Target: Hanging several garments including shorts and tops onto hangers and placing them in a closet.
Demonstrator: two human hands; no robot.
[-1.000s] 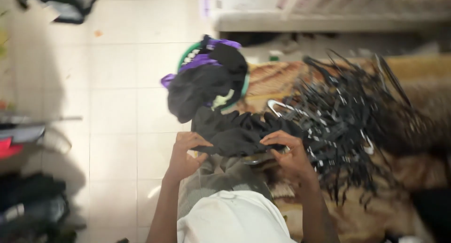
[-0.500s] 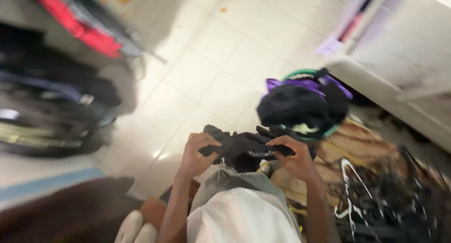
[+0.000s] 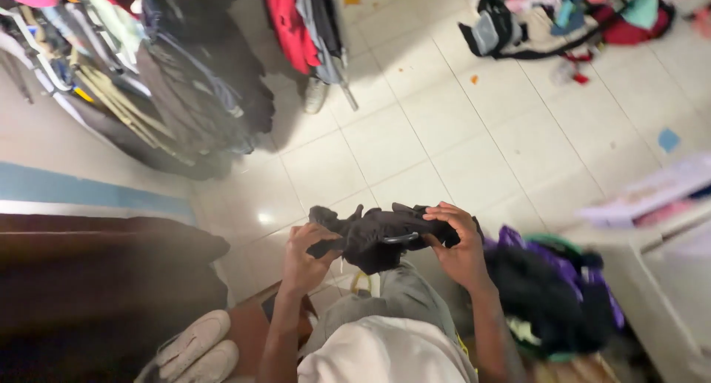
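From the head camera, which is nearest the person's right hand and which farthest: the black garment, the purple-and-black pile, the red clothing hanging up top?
1. The black garment: gripped by the right hand, the left hand on its other end.
2. The purple-and-black pile: just to the hand's right, lower in the picture.
3. The red clothing: hanging at top, across the tiled floor.

Single head view, looking steeply down, close over own hands and lap, tiled floor (image 3: pixel 459 131) beyond
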